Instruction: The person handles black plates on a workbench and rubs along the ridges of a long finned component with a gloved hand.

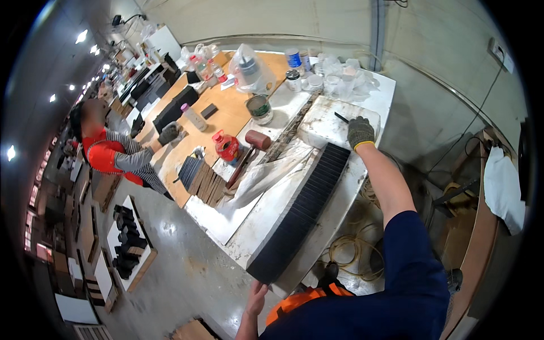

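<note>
A long row of thin black slabs (303, 212), packed side by side, lies slantwise along the near edge of the white worktable. My right hand (361, 132), in a dark knit glove with a yellow cuff, is at the row's far end, over a stained white block (326, 122). From its closed fingertips sticks out a thin black strip (341, 118); its exact kind is unclear. My bare left hand (258, 293) is at the near end of the row, fingers stretched up against the lower corner of the slabs. Part of that hand is hidden.
A red mallet (258, 139), a red bottle (225, 146), an open tin (259, 109) and a stack of brown boards (207, 184) stand on the table. Across it, a co-worker in a red vest (105, 153) reaches in with a gloved hand. Coiled hose (357, 252) lies on the floor.
</note>
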Tool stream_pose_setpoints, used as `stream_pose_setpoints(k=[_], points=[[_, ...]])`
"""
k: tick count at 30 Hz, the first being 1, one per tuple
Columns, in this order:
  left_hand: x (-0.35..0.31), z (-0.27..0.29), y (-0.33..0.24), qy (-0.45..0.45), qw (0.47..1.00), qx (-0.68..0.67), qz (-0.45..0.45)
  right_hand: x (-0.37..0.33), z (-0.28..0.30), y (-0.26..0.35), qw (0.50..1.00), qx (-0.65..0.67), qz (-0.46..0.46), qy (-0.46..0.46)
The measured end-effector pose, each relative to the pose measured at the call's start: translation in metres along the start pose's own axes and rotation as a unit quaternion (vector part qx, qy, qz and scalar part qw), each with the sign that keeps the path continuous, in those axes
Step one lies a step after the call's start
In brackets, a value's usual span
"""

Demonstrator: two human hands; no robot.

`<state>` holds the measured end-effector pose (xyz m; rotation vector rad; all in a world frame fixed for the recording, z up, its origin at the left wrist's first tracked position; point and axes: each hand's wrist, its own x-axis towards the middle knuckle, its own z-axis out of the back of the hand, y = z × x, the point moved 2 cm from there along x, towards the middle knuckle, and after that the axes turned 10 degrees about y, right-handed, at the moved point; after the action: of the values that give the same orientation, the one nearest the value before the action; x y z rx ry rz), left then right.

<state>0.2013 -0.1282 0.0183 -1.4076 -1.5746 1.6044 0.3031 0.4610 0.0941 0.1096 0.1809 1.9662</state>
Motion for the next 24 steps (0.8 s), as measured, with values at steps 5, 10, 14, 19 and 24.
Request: stream_pose_setpoints(k=[5, 10, 14, 19, 24], points=[[0.004, 0.011, 0.020, -0.024, 0.996, -0.070, 0.051, 0.018, -0.013, -0.016, 0.999, 0.010, 0.005, -0.050], [0.012, 0.009, 0.007, -0.013, 0.994, -0.096, 0.048, -0.028, -0.010, -0.013, 0.970, 0.218, -0.031, -0.107], [0.017, 0.006, -0.026, 0.020, 0.997, -0.068, 0.017, -0.121, -0.021, 0.031, 0.963, 0.235, 0.103, -0.082], [0.029, 0.022, 0.019, -0.010, 0.984, 0.165, -0.062, -0.226, -0.022, 0.077, 0.960, 0.210, 0.187, -0.010], [0.043, 0.013, 0.059, 0.025, 0.972, 0.234, 0.022, -0.265, -0.044, 0.061, 0.972, 0.125, 0.199, -0.014]])
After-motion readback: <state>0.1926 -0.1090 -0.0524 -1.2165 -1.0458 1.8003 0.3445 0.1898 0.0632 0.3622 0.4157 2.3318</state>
